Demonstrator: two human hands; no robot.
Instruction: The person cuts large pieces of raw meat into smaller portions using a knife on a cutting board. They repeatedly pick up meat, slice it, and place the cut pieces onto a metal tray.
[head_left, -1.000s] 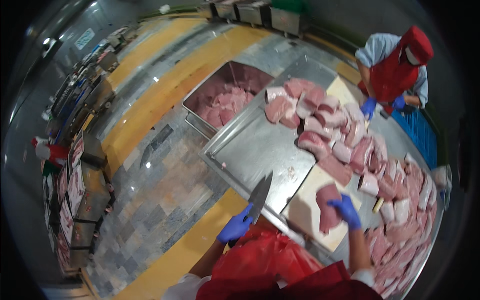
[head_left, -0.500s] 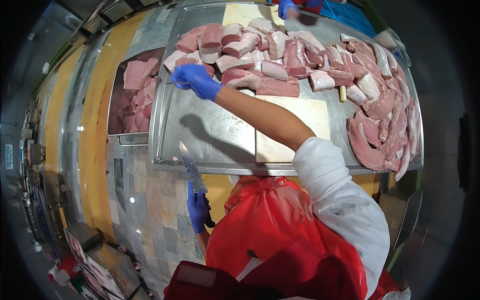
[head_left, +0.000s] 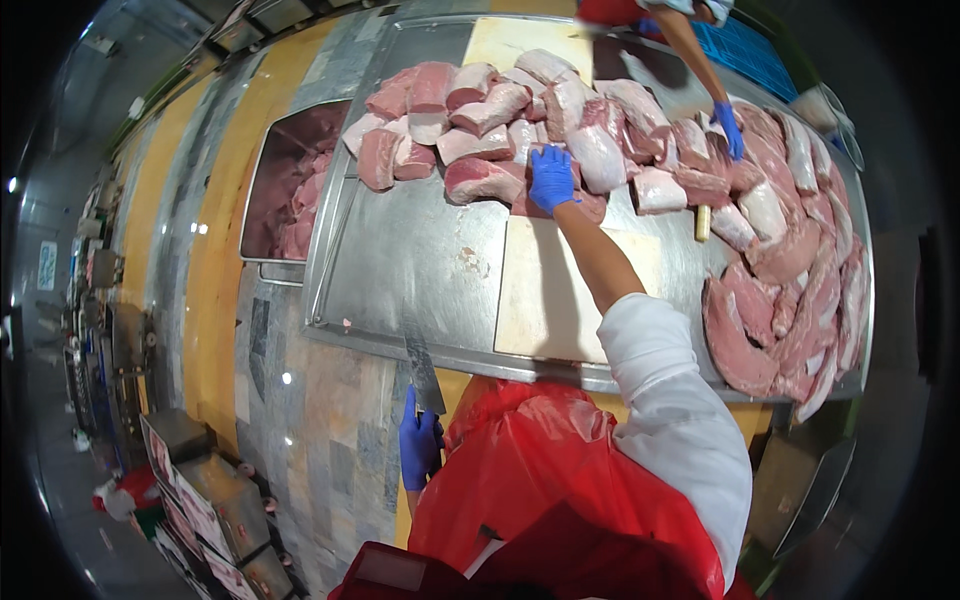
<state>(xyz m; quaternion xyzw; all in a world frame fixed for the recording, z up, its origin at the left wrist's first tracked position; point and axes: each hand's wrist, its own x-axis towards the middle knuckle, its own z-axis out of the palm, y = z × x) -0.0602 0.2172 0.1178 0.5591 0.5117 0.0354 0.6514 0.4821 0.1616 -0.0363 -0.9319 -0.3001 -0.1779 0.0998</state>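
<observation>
My right hand [head_left: 551, 177], in a blue glove, reaches far across the steel table [head_left: 400, 270] and closes on a slab of raw pork [head_left: 590, 205] at the near edge of the meat pile [head_left: 520, 110]. Below that arm lies a pale cutting board [head_left: 560, 290] with nothing on it. My left hand [head_left: 418, 445], also gloved in blue, hangs by my side off the table's near edge and grips a knife [head_left: 422, 365] with its blade pointing up. A red apron [head_left: 560, 500] covers my front.
Another person's blue-gloved hand [head_left: 730, 128] works the meat at the far right. Long pork cuts [head_left: 790, 310] line the table's right side. A steel bin [head_left: 290, 190] holding meat stands left of the table. A wooden handle [head_left: 702, 222] lies beside the board. Crates [head_left: 200, 490] sit on the floor lower left.
My right hand has moved rightward along the pile onto a slab near the board's far edge. My left hand with the knife stays low by my side.
</observation>
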